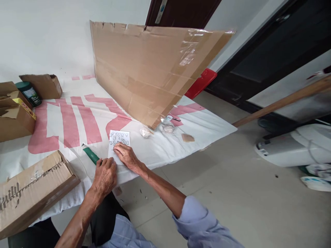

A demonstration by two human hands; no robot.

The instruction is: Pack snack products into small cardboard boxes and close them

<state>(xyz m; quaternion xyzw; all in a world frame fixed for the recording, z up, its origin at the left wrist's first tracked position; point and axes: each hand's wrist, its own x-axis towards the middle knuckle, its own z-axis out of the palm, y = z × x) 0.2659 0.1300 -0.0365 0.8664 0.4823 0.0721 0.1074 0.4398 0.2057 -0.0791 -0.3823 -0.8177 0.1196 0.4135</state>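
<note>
A small white card (119, 139) with several little grey pieces on it lies on the white and red sheet (77, 117). My right hand (126, 156) rests on the card's near edge, its fingers pinched over the pieces. My left hand (104, 175) is closed around a green-handled tool (90, 155) just left of the card, the tool's tip pointing away to the upper left.
A large flat cardboard sheet (150, 69) leans upright behind the card. Cardboard boxes (31, 189) (15, 113) (42, 85) and a green can (28, 93) stand at the left. Plastic scraps (168, 127) lie near a red object (201, 82). A wooden pole (284, 100) and white appliance (292, 148) occupy the right floor.
</note>
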